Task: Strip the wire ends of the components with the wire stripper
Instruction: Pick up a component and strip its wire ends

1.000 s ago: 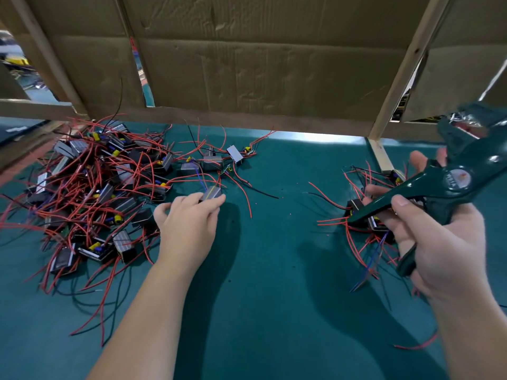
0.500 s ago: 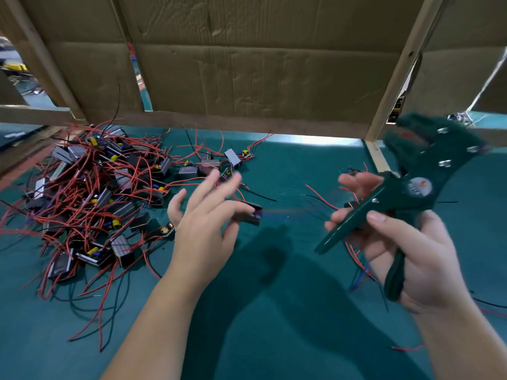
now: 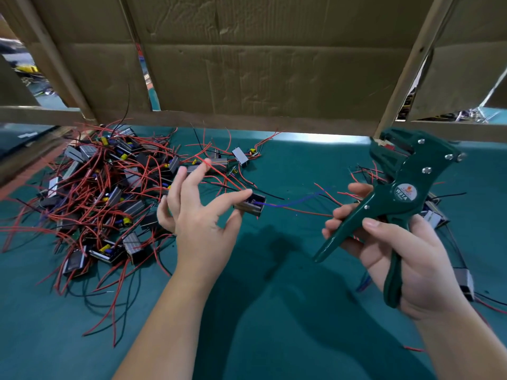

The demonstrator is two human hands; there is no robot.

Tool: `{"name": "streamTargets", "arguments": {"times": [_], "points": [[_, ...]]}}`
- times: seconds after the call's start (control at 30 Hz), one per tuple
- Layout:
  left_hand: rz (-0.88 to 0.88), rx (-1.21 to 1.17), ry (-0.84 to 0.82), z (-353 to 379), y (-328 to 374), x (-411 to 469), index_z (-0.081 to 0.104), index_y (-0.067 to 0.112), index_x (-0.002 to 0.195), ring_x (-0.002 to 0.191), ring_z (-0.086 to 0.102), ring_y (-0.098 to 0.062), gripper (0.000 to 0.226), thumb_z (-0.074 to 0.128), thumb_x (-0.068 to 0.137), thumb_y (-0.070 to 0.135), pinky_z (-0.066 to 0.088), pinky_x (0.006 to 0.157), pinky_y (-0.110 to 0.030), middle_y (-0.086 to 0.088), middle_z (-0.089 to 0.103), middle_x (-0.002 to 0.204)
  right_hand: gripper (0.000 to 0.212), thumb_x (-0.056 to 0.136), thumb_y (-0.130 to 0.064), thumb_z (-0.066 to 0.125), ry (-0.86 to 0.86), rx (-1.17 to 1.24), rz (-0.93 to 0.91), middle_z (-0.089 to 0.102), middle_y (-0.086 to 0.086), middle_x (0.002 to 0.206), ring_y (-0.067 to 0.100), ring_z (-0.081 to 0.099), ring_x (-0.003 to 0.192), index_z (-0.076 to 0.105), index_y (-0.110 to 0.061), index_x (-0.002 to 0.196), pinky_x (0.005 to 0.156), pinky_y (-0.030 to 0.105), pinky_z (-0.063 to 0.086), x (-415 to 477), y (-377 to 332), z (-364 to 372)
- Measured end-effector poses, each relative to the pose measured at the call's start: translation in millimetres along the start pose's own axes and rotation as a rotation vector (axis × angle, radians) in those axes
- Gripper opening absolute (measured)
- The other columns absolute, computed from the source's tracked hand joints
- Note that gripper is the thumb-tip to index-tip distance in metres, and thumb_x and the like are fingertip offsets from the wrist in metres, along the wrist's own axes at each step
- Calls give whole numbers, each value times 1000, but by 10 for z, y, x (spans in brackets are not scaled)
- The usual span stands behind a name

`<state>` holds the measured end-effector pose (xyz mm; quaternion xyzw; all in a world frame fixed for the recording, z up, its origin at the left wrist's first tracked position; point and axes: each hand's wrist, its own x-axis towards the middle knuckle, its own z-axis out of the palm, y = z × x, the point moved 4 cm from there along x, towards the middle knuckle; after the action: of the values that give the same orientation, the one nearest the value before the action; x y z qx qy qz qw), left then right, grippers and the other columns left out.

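Observation:
My left hand point(image 3: 200, 215) pinches a small grey component point(image 3: 250, 204) between thumb and forefinger, above the green mat, with the other fingers spread. Blue, red and black wires trail from the component to the right, toward the stripper. My right hand point(image 3: 392, 250) grips the handles of a dark green wire stripper point(image 3: 403, 193), jaws up and pointing left. The stripper's jaws are apart from the wire ends. A large pile of components with red and black wires point(image 3: 104, 193) lies at the left.
A smaller heap of components point(image 3: 436, 215) lies on the green mat point(image 3: 274, 297) behind and under my right hand. A cardboard wall point(image 3: 260, 64) with wooden slats closes off the back of the table. Loose red wire bits lie near the right front.
My left hand has lifted one component out of the left pile and carried it toward the middle. My right hand has brought the stripper down and leftward, closer to the component's wires.

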<state>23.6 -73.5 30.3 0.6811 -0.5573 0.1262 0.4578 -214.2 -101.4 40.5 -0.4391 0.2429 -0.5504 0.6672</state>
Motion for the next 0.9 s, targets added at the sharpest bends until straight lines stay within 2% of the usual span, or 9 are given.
{"name": "streamTargets", "arguments": {"times": [0.13,0.23,0.4,0.47,0.53,0.6,0.73,0.8,0.9], "points": [[-36,30,44,1,-119,10,72,39,103,89,53,-24,39,76,73,15,26,83,-33,4,60,92,47,68,-12,63,-23,22,62,66,23,88,38,67,80,62,-2,114,75,46,56,-24,31,27],[-31,-179,-1,8,-177,35,73,26,108,64,52,-6,32,72,78,16,46,69,-29,9,54,76,44,66,-6,63,-81,75,113,65,23,85,36,67,77,68,-4,110,73,46,56,-29,29,35],[-132,-397,-263,103,-142,-33,46,45,102,72,67,0,23,59,86,33,48,67,-11,20,68,87,42,71,-10,55,-79,119,93,68,18,86,31,68,78,67,-5,111,74,44,57,2,-60,-39],[-156,-448,-324,157,-133,-50,47,38,98,78,66,4,24,57,86,20,44,71,-6,22,69,87,42,74,-14,51,-46,110,78,69,16,86,30,68,78,64,-5,113,75,44,57,22,-64,-72],[-243,-652,-414,220,-123,-76,58,31,102,101,65,-1,43,46,79,-3,47,91,-17,19,69,106,42,76,-13,48,-27,99,75,69,15,86,29,68,79,61,-4,115,76,43,57,35,-49,-86],[-331,-853,-476,257,-95,-86,68,25,100,117,59,-10,52,39,70,-6,46,99,-27,6,66,121,44,74,-14,50,-20,91,82,69,15,86,29,67,79,60,-4,115,77,44,57,36,-30,-91],[-449,-958,-398,250,-51,-59,75,20,76,92,68,-5,13,68,81,10,50,80,-15,2,75,94,45,73,-14,52,-25,86,117,67,18,86,31,67,80,60,-3,116,78,46,57,28,11,-72],[-464,-908,-368,270,-65,-75,69,20,78,78,68,-8,15,73,81,6,52,73,-19,-1,75,83,48,70,-14,57,-27,93,142,66,20,85,32,67,79,60,-1,116,77,47,57,18,44,-50],[-521,-935,-418,313,-62,-96,51,27,101,84,69,-24,36,69,83,2,54,77,-33,-9,73,79,46,71,-10,56,-31,55,168,66,22,84,35,67,77,58,0,115,74,47,57,4,95,-16]]}}
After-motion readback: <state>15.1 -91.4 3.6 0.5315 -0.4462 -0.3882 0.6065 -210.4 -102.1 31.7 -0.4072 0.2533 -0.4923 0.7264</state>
